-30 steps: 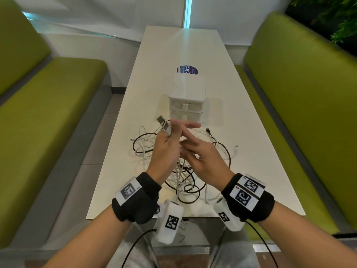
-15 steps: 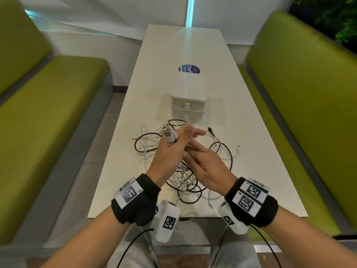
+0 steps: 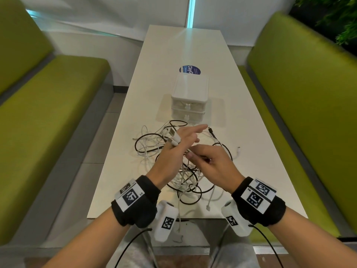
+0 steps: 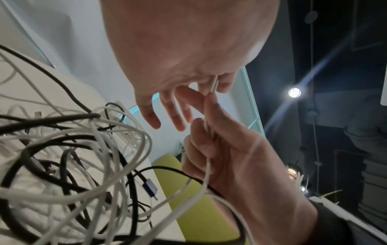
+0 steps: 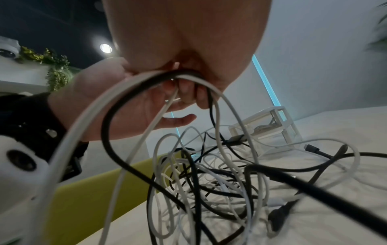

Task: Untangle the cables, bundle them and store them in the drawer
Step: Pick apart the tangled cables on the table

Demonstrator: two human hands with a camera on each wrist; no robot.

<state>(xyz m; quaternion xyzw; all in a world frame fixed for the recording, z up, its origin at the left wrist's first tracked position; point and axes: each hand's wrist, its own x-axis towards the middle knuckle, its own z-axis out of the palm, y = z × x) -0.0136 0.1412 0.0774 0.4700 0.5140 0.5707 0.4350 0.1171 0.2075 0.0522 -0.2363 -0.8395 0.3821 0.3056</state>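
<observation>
Left hand (image 3: 174,151): fingers extended, thumb clamps two white USB plugs (image 3: 172,136) against its side. Right hand (image 3: 209,162): fingers curled, pinching a white cable (image 4: 207,174) just beside left palm; a black cable also runs through its grip. Tangle (image 3: 183,171) lies directly below both hands, on table (image 3: 251,151). Drawer unit (image 3: 189,97) beyond fingertips, both drawers closed. Rec.: keep plug ends pinned w/ left, feed the white cable slowly w/ right, follow it through loops; don't yank, knots likely tighten.
</observation>
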